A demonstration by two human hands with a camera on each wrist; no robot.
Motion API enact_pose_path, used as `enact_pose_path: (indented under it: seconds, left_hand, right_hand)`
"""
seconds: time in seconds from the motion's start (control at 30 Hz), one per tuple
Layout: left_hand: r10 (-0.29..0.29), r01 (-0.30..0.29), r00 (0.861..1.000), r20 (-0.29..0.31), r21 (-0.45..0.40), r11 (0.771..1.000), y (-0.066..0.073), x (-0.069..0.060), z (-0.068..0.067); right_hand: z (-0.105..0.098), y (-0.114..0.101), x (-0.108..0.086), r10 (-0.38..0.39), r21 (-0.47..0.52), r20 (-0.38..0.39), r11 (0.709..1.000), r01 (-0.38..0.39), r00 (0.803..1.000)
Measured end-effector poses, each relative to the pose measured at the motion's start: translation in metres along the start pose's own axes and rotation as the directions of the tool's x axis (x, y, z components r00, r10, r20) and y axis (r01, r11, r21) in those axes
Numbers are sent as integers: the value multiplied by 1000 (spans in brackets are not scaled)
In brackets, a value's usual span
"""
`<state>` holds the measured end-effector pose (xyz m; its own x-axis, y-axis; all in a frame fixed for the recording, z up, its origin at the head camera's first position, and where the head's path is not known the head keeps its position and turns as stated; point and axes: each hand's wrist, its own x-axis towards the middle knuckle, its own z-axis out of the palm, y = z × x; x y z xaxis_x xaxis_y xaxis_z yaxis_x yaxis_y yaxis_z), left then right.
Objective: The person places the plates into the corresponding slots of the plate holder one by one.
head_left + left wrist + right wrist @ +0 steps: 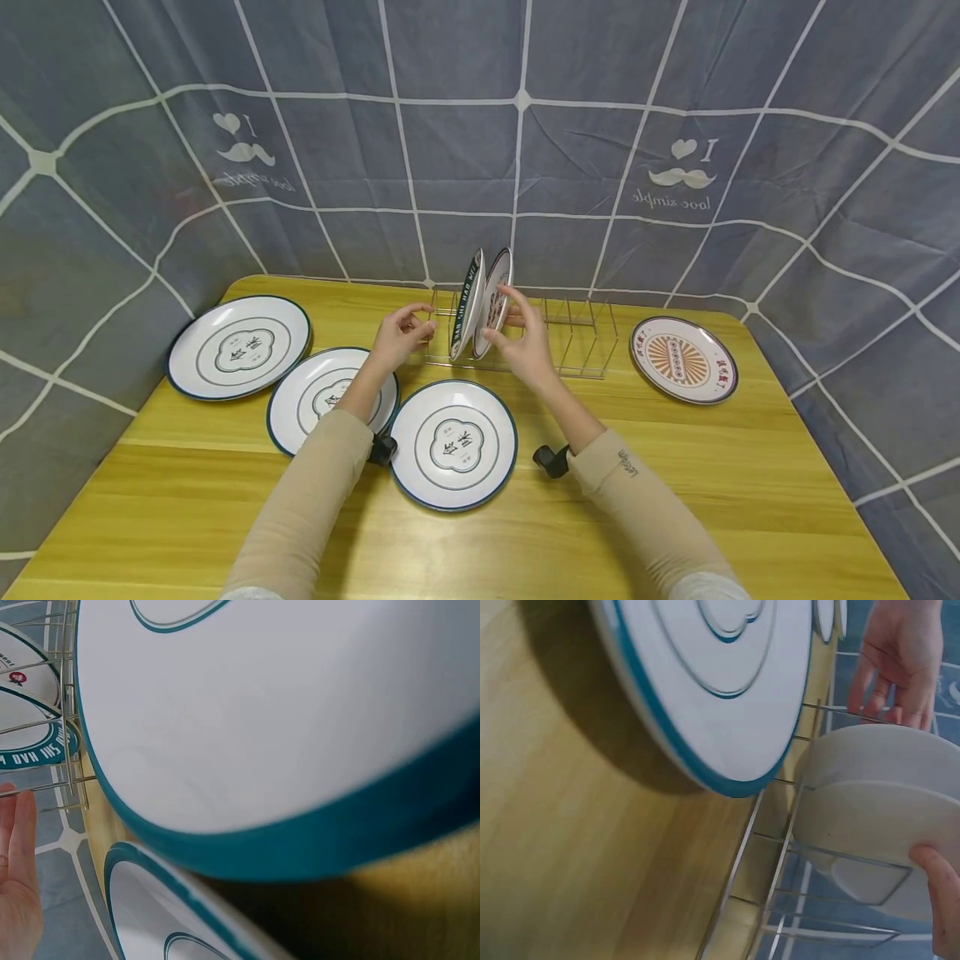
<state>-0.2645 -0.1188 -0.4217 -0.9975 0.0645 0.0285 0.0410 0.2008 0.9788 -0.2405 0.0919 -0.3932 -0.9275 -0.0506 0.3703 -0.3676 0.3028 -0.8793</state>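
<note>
Two plates stand on edge in a wire dish rack (581, 373). The left plate (467, 304) has a dark green lettered rim; the right plate (501, 275) leans close beside it, its printed face partly covered by fingers. My right hand (527, 346) holds the right plate near its edge, the thumb against its white back (855, 825) in the right wrist view. At the rack's left end is my left hand (401, 337), fingertips touching or very near the end wire. In the left wrist view its fingers (24, 840) look fairly straight, with nothing held.
Three white plates with blue-green rims lie on the wooden table: one far left (202, 350), one (288, 408) partly under my left forearm, one in front (487, 475). A plate with an orange sunburst (701, 342) lies at right. A grey curtain (577, 167) hangs behind.
</note>
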Motion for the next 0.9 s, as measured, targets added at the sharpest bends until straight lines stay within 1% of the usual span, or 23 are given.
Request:
enact_pose_path:
  seconds: [0.1,0.3,0.5,0.6,0.7,0.8,0.87,0.9]
  left_hand:
    - [-2,2,1000,-1,-7,1000,0,0,0]
    - [0,0,1000,6,-10,1000,0,-1,-1]
    - [-1,1,1000,3,-13,1000,0,0,-2]
    - [1,-1,1000,3,-17,1000,0,0,-1]
    - [4,-4,1000,4,-21,1000,-1,1,-1]
    - [7,-7,1000,7,-22,1000,-2,0,-1]
    - [8,-8,1000,10,-21,1000,-2,0,-1]
    - [8,-7,1000,10,-21,1000,-2,0,-1]
  right_hand:
    - [2,4,-1,-10,-12,1,1000,10,1000]
    - [6,9,-3,-7,3,-2,1000,7,1000]
    - [6,10,-4,-5,-24,9,1000,6,1000]
    - [5,11,-4,-20,-30,26,999,21,999]
    - [0,10,-6,-18,-40,65,999,20,998]
    - [-11,-4,-9,23,8,86,1000,-24,996]
    - [-22,-14,-11,46,65,51,997,-49,998]
    - [-27,-18,-12,33,107,11,994,-34,999]
